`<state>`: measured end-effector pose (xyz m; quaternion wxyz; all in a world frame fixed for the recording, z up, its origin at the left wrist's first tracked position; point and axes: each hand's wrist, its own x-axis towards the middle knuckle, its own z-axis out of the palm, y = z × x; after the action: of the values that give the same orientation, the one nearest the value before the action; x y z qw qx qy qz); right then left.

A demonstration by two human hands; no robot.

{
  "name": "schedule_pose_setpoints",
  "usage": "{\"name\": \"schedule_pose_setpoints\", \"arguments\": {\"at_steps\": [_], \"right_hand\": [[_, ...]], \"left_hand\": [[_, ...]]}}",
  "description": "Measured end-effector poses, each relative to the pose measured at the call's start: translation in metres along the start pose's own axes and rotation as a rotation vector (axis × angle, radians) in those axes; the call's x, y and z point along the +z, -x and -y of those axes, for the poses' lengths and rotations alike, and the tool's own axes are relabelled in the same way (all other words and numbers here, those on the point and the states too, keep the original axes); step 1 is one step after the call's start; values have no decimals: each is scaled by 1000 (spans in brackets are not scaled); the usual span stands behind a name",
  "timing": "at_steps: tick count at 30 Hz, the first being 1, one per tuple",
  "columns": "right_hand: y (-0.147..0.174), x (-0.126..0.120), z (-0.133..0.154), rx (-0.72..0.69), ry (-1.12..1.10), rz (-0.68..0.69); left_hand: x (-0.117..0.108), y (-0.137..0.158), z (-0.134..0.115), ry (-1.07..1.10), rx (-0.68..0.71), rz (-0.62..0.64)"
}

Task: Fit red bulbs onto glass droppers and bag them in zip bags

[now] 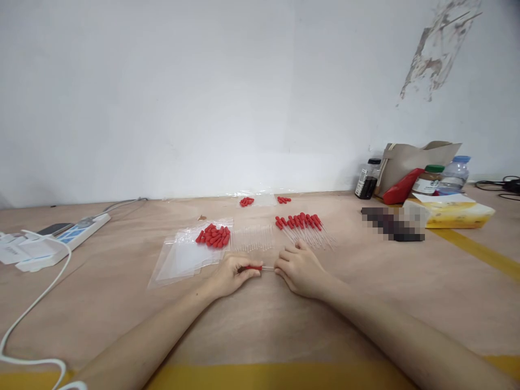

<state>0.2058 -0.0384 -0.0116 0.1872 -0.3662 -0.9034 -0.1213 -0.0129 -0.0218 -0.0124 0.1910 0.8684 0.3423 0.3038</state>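
Between finger and thumb, my left hand pinches a red rubber bulb. A thin glass tube runs from the bulb into the closed fingers of my right hand; its far end is hidden there. Just beyond my hands lies a row of loose glass tubes. A pile of red bulbs rests on clear plastic bags to the left. Several droppers, red bulbs on glass tubes, lie side by side to the right.
Two small groups of red bulbs lie near the wall. At left are a power strip and a white cable. At right stand a dark bottle, a grey bag, a water bottle and a yellow tissue pack.
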Motion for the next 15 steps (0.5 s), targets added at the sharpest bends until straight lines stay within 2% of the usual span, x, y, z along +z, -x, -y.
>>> {"name": "schedule_pose_setpoints", "arguments": {"at_steps": [2, 4, 6, 8, 11, 15], "right_hand": [[0, -3, -4, 92, -48, -12], [0, -6, -14, 308, -143, -33], [-3, -7, -29, 581, -224, -54], [-8, -6, -46, 785, -257, -63], [-20, 1, -66, 916, -223, -61], [-34, 15, -75, 963, -145, -23]], "left_hand": [[3, 2, 4, -17, -78, -138], [5, 3, 8, -33, -139, -208], [6, 4, 9, -56, -133, -126], [6, 4, 7, -97, -82, -3], [5, 3, 0, -147, -43, 56], [3, 2, -3, -141, -50, 46]]}}
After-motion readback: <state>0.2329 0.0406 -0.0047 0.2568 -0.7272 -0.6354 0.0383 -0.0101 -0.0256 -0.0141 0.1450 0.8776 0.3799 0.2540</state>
